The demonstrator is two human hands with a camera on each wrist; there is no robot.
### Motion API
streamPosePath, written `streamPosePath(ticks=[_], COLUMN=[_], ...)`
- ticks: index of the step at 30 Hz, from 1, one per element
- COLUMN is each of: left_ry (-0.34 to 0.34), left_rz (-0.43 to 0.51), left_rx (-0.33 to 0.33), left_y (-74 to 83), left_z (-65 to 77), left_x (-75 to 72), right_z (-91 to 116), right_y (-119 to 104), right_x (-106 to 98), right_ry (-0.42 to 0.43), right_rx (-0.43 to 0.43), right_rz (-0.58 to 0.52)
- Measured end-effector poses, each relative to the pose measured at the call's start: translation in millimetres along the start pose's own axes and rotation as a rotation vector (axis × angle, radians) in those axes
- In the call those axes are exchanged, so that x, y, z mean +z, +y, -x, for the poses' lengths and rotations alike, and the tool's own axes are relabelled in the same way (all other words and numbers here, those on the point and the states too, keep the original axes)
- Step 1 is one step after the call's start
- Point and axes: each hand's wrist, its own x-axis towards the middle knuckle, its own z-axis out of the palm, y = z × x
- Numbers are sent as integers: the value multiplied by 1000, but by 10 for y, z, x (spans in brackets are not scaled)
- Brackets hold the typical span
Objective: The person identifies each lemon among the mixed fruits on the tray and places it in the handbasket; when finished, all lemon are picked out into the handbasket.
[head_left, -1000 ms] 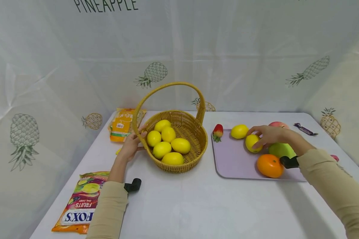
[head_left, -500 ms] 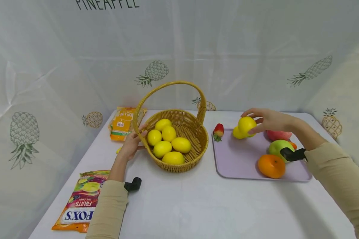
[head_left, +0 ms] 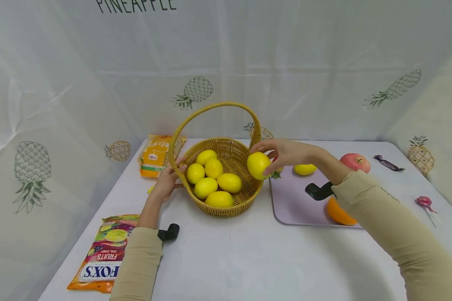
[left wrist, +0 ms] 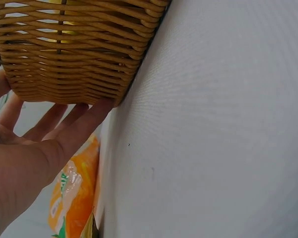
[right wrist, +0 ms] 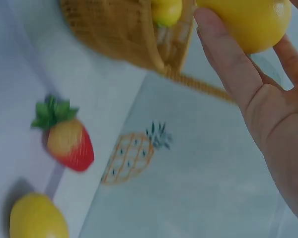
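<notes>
In the head view my right hand (head_left: pixel 286 154) pinches a yellow lemon (head_left: pixel 258 166) between fingertips and thumb, held at the right rim of a woven wicker basket (head_left: pixel 226 212). The basket has a tall arched handle and holds several lemons (head_left: pixel 229 183) in its left and front part. My left hand (head_left: pixel 166 182) rests against the basket's left side. In the left wrist view that hand's fingers (left wrist: pixel 87 119) reach fairly straight along the woven wall. Another lemon (head_left: pixel 305 169) lies on the lilac tray (head_left: pixel 294 205), close to a strawberry (right wrist: pixel 72 144) at its left edge.
An orange fruit (head_left: pixel 340 212) sits on the tray, with an apple (head_left: pixel 355 162) behind. A wrapped candy (head_left: pixel 389 163) and a lollipop (head_left: pixel 424 202) lie on the right. Candy bags lie on the left: an orange bag (head_left: pixel 153 159) behind, a Fox's bag (head_left: pixel 103 255) in front.
My right hand has lifted a lemon off the tray and carried it left to the basket's right rim. My left hand has stayed at the basket's side.
</notes>
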Motion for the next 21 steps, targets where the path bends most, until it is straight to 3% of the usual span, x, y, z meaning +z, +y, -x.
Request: streamPosePath(ticks=[6, 13, 16, 21], left_ry=[-6, -8, -5, -3], left_rz=[1, 15, 11, 10], left_rx=[27, 22, 20, 19], left_y=[-26, -22, -13, -24], left_z=[4, -19, -27, -33], left_x=[-10, -10, -13, -11], right_z=[-377, -611, -643, -630], right_y=[-73, -17, 7, 49], right_x=[265, 440, 460, 458], right_ry=[-136, -304, -305, -229], right_rx=[-23, -26, 1, 85], right_rz=[56, 67, 33, 44])
